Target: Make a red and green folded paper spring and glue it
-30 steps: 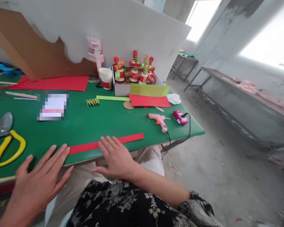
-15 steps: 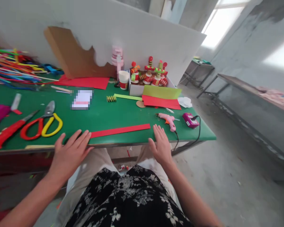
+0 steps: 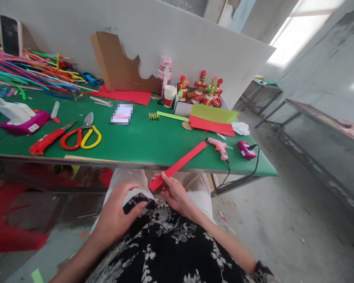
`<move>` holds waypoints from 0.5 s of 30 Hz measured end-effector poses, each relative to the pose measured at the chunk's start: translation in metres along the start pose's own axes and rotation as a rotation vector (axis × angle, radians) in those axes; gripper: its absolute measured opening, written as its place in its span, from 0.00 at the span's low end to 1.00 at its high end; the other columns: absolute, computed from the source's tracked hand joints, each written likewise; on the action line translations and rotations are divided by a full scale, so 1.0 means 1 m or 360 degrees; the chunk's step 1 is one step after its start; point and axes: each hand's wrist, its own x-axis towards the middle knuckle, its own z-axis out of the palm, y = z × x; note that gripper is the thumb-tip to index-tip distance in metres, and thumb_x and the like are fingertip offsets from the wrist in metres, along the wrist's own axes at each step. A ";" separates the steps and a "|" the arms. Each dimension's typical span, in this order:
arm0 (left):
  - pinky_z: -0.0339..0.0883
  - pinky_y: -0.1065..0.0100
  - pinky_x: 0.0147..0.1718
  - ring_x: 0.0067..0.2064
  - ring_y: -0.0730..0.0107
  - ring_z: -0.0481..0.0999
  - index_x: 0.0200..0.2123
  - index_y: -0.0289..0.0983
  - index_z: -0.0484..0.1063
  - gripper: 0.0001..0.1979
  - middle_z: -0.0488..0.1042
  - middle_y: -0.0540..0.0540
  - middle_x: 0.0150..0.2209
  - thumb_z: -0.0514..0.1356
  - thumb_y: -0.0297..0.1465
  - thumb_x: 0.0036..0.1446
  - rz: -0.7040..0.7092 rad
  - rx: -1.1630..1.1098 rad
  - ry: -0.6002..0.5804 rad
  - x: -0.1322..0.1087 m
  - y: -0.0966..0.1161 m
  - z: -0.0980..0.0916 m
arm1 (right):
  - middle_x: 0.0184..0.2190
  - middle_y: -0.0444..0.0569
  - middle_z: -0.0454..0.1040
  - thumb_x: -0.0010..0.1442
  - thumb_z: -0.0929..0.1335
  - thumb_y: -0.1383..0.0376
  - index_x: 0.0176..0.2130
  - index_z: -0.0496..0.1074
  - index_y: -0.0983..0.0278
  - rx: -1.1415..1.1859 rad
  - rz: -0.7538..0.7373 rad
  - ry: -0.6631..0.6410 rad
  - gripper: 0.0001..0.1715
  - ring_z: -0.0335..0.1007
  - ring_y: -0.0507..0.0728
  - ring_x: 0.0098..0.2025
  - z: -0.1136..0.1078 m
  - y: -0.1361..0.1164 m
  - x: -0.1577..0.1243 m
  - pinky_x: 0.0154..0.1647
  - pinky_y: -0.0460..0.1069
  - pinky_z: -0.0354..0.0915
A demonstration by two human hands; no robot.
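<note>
A long red paper strip [image 3: 186,159] slants up from my lap over the front edge of the green table [image 3: 147,145]. Near its lower end, my right hand [image 3: 174,192] pinches it between thumb and fingers. To the left, my left hand [image 3: 120,208] hovers over my lap with thumb and fingers apart, holding nothing. Close to the strip's far end lies a pink glue gun [image 3: 218,147], its cord running off the table edge. Scissors [image 3: 87,135] with one red and one yellow handle rest beside a red-handled knife [image 3: 48,140] on the left.
A box [image 3: 183,108] of red and green spring figures stands at the back, beside a paper cup [image 3: 169,96]. Coloured pipe cleaners [image 3: 44,74] pile up at the back left, near a purple tissue box [image 3: 26,122]. A purple power socket [image 3: 246,150] sits at the right.
The red strip, which lay flat along the table edge, is now lifted at one end in my right hand. My left hand has come off the table towards my lap. The view has shifted.
</note>
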 end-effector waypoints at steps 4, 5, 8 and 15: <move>0.70 0.64 0.36 0.38 0.59 0.77 0.31 0.39 0.74 0.27 0.79 0.46 0.32 0.51 0.56 0.57 -0.0594 -0.0731 -0.0323 0.002 -0.004 0.000 | 0.30 0.51 0.82 0.45 0.79 0.49 0.34 0.78 0.66 -0.0059 -0.0005 -0.0125 0.26 0.78 0.57 0.37 0.001 0.007 -0.003 0.44 0.50 0.69; 0.70 0.64 0.36 0.37 0.59 0.77 0.30 0.39 0.74 0.28 0.79 0.46 0.30 0.52 0.58 0.55 -0.0631 -0.0857 -0.0393 0.005 -0.003 0.005 | 0.30 0.51 0.82 0.45 0.78 0.47 0.34 0.78 0.67 -0.0097 -0.0016 -0.0143 0.27 0.79 0.58 0.37 0.003 0.009 -0.002 0.44 0.51 0.69; 0.67 0.65 0.33 0.32 0.61 0.75 0.30 0.37 0.75 0.29 0.77 0.46 0.27 0.59 0.59 0.47 -0.0768 -0.1123 -0.0446 0.014 0.002 0.022 | 0.31 0.52 0.82 0.42 0.78 0.45 0.35 0.78 0.67 -0.0202 -0.0025 -0.0209 0.31 0.79 0.59 0.37 0.007 0.013 0.003 0.42 0.52 0.70; 0.61 0.68 0.28 0.27 0.67 0.68 0.22 0.37 0.73 0.22 0.72 0.49 0.22 0.63 0.52 0.45 -0.0869 -0.1188 -0.0480 0.011 -0.004 0.023 | 0.30 0.53 0.82 0.40 0.77 0.40 0.32 0.79 0.65 -0.0401 -0.0244 -0.0046 0.33 0.80 0.61 0.38 -0.007 -0.018 0.002 0.43 0.54 0.72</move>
